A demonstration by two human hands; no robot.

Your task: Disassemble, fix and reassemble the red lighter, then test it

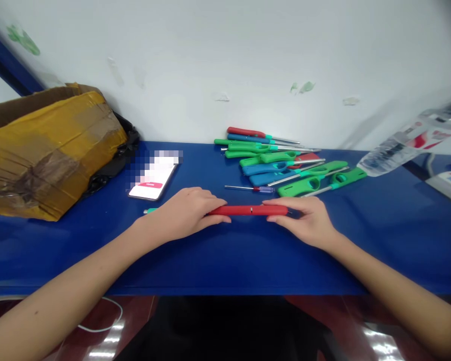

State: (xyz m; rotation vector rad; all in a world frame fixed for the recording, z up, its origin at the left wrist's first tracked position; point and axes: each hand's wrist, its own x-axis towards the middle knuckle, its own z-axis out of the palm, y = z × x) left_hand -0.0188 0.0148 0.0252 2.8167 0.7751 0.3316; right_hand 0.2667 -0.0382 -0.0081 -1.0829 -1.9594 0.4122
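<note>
Both my hands hold a red stick lighter (pixel 244 210) level above the blue table, seen along its narrow edge. My left hand (pixel 186 213) grips its left part between thumb and fingers. At the right end, my right hand (pixel 304 218) pinches it between thumb and fingertips. A small teal piece (pixel 150 210) shows beyond my left hand; whether it belongs to the lighter is hidden. Just behind the lighter lies a small screwdriver (pixel 250 188) with a clear purple handle. Farther back is a heap of green, blue and red stick lighters (pixel 281 165) with metal stems.
A phone (pixel 154 175) with a lit screen lies at the left on the blue table (pixel 225 260). Behind it stands a taped cardboard box (pixel 52 150) with black plastic. A plastic bottle (pixel 406 140) lies tilted at the right. The white wall (pixel 195 60) closes the back.
</note>
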